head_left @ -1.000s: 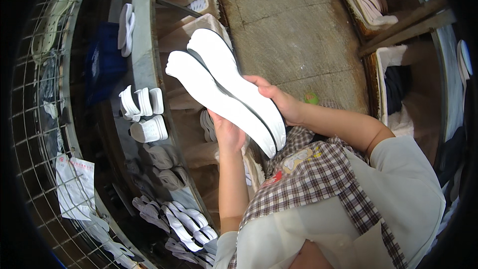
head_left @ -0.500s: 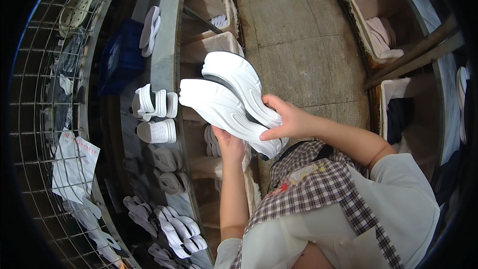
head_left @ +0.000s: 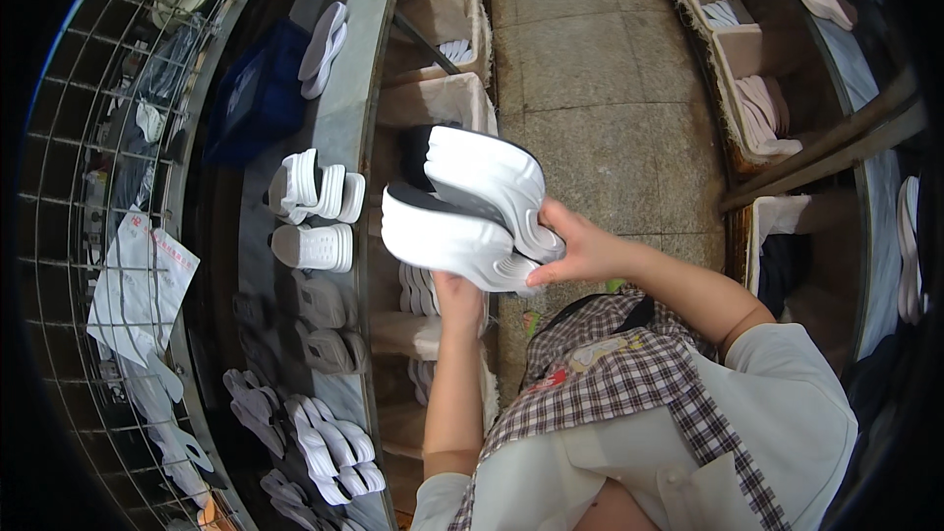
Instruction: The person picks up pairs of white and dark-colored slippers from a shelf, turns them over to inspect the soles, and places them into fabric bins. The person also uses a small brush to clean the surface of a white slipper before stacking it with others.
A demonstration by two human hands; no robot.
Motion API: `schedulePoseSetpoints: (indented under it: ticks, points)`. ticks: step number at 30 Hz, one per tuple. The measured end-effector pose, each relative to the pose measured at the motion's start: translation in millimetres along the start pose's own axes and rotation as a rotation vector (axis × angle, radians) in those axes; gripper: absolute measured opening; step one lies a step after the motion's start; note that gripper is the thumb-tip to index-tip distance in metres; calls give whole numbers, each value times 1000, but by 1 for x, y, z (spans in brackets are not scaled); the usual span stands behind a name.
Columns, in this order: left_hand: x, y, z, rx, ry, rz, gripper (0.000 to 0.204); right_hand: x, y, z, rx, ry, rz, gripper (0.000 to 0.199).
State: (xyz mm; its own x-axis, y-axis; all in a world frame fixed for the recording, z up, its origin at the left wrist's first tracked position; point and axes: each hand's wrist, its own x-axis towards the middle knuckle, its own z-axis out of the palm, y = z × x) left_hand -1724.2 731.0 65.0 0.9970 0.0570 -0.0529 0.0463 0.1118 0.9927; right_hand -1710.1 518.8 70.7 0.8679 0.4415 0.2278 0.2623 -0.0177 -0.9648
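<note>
Two thick white shoe soles (head_left: pixel 442 234) with dark upper faces are held side by side in front of me, their side walls turned toward me. My right hand (head_left: pixel 580 246) is closed around their right-hand end, thumb on the nearer sole and fingers at the farther one. From below, my left hand (head_left: pixel 459 300) grips the nearer sole; its fingers are mostly hidden behind the sole. To the left, a white slipper (head_left: pixel 313 247) and further white footwear (head_left: pixel 315 189) rest on the grey shelf (head_left: pixel 344 103).
Cloth-lined bins (head_left: pixel 438 93) holding soles stand below the left shelf, and more lined bins (head_left: pixel 757 118) line the right. A blue crate (head_left: pixel 258 93) and a wire mesh (head_left: pixel 59 236) are at the left. Between the rows runs a tiled floor (head_left: pixel 590 69).
The pair of soles has tilted, so more of the dark upper faces shows. Both hands keep hold, and the soles sit slightly farther right and lower in view.
</note>
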Motion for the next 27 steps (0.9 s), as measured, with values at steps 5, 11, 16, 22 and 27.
schedulePoseSetpoints:
  ticks: [5, 11, 16, 22, 27]
  points:
    - [-8, 14, 5, -675, -172, -373, 38, 19, 11, -12, -411, -46, -324, 58]
    - [-12, 29, 12, -461, 68, -501, 32, 9, 17, -3, 417, -233, 219, 46]
    - [-14, 11, 7, -528, 135, -463, 37, -6, 1, 34, 671, -69, 170, 77]
    - [-13, 16, -11, -1238, -483, -137, 48, -4, -5, 8, 1584, 147, 364, 83]
    - [-12, 36, -14, -1221, -391, -81, 76, -5, 5, -10, 1696, 129, 246, 88]
